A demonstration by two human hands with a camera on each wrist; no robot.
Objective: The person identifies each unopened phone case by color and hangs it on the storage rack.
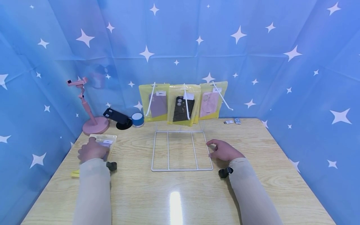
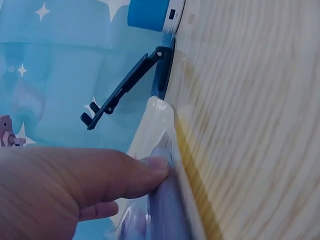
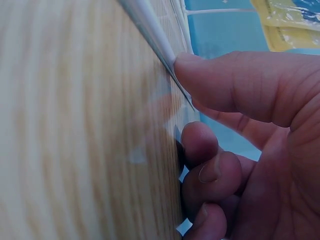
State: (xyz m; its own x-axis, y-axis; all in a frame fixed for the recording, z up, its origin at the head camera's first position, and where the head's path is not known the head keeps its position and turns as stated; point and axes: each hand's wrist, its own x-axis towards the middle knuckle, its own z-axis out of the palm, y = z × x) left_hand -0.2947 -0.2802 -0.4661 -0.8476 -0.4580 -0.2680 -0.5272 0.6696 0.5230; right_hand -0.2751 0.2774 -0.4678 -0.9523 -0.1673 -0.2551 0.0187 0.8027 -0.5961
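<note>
At the table's left, my left hand (image 1: 92,150) grips a bagged phone case (image 1: 106,144); in the left wrist view, the thumb presses the purple case (image 2: 167,205) through its clear and yellow pouch. The pouch's lower part is partly hidden by the hand and sleeve. Centre table, a white wire display rack (image 1: 182,170) stands with its base flat. Three front pouches with a purple case (image 1: 158,106), a black case (image 1: 180,109) and a pink case (image 1: 208,104) hang from its prongs. My right hand (image 1: 225,150) holds the base's right wire, thumb against it and other fingers curled.
Behind the left hand stand a pink phone stand (image 1: 96,125), a black phone holder (image 1: 123,123) and a blue and white round speaker (image 1: 137,119). Two small devices, one a blue and white gadget (image 1: 237,121), lie at the back right. A starry blue curtain (image 1: 180,37) surrounds the table.
</note>
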